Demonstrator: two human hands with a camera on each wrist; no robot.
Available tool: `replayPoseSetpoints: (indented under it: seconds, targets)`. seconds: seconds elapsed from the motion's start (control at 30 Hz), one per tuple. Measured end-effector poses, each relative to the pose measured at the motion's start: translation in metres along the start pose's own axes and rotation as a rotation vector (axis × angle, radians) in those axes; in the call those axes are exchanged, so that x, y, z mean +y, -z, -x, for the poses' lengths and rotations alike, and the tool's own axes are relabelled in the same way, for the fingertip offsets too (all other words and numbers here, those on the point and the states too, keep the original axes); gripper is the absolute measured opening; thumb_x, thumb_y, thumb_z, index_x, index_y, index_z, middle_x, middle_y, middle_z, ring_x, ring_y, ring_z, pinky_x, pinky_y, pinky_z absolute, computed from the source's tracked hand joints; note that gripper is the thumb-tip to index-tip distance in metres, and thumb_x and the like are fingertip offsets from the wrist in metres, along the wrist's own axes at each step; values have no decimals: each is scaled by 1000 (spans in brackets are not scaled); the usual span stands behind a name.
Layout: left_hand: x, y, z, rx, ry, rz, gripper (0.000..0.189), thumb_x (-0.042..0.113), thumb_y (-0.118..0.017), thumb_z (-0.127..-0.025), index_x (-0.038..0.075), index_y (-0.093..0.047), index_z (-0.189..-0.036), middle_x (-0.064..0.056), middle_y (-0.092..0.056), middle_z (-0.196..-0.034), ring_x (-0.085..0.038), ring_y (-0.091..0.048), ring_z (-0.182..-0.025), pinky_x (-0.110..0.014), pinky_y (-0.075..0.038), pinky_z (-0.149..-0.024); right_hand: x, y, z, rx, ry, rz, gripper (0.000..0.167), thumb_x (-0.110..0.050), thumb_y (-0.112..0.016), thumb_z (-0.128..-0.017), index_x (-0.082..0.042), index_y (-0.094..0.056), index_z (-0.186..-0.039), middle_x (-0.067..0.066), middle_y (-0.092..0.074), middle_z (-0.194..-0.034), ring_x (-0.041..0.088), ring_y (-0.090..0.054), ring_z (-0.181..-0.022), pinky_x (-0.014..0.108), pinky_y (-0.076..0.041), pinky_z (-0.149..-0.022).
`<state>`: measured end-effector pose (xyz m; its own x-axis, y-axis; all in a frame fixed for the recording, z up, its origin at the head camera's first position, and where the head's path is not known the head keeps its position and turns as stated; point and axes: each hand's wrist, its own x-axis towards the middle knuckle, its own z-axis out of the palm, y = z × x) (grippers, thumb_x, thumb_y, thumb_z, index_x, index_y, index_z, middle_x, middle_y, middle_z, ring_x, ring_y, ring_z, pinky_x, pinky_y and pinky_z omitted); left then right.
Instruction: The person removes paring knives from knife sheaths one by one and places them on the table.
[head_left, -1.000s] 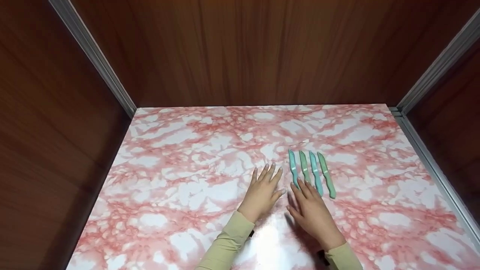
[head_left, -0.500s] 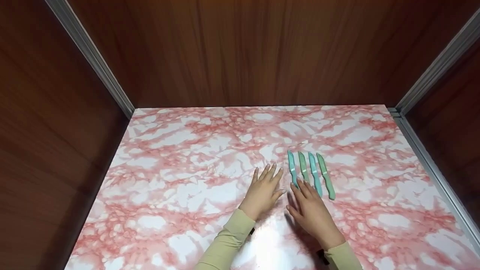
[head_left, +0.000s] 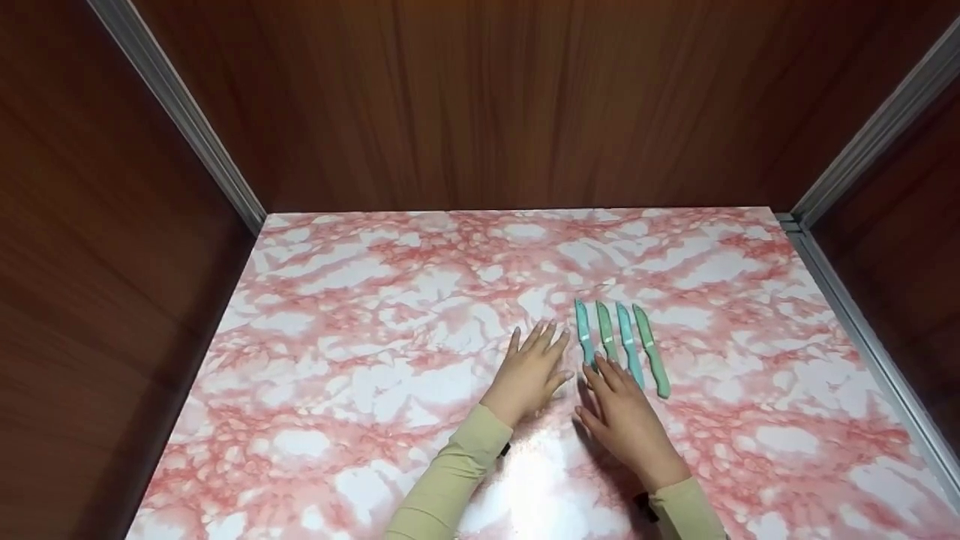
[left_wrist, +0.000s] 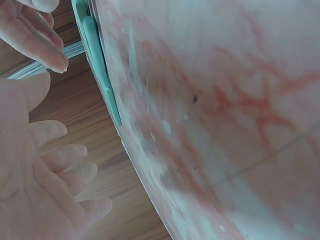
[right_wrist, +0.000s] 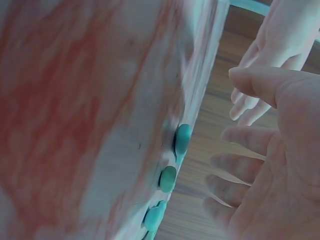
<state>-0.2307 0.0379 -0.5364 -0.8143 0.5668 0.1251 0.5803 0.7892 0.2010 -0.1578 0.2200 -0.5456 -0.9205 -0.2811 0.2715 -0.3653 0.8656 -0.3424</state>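
Observation:
Several small knives lie side by side right of centre in the head view, turquoise and green by turns, pointing away from me. They are a turquoise knife, a green knife, a second turquoise knife and a green knife at the right end. My right hand, fingers extended, hovers over the near handle ends and hides some of them. Left of the row, my left hand is spread and holds nothing. In the right wrist view, turquoise and green handle ends sit apart from the right hand's fingers.
The knives lie on a table with a red-and-white marbled top. Dark wood panels stand behind it and at both sides, with metal rails at the corners. Light glares on the tabletop between the forearms.
My left hand has shifted slightly forward and right. The right hand has barely moved, and the knives lie as before.

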Motion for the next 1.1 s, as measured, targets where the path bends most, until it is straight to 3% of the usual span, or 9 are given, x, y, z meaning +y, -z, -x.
replayPoseSetpoints:
  seconds: [0.4,0.87,1.1]
  targets:
    - [-1,0,-10,-22,-56,-9,64,47,-49,-97,15,-33,-150,-11,-29,-153,-29,-26,-140,-51,-18,-113,6,0,-4,-52,-35,-17,65,-29,-72,-85,-2,-48,-139,20,-36,-147,40,-33,-134,53,-26,-108]
    - [-5,-2,-25,-64,-67,-65,62,47,-47,-98,18,-32,-151,-8,-28,-154,-25,-23,-141,-50,-17,-113,10,0,-7,-64,-43,-18,65,-28,-72,-86,-1,-47,-140,21,-35,-147,42,-34,-132,54,-28,-108]
    - [-8,-4,-31,-70,-74,-46,60,44,-48,-98,17,-34,-150,-7,-29,-154,-25,-23,-141,-51,-16,-113,12,3,-10,-55,-23,5,65,-28,-73,-85,-1,-48,-139,22,-37,-146,42,-36,-131,54,-31,-106]
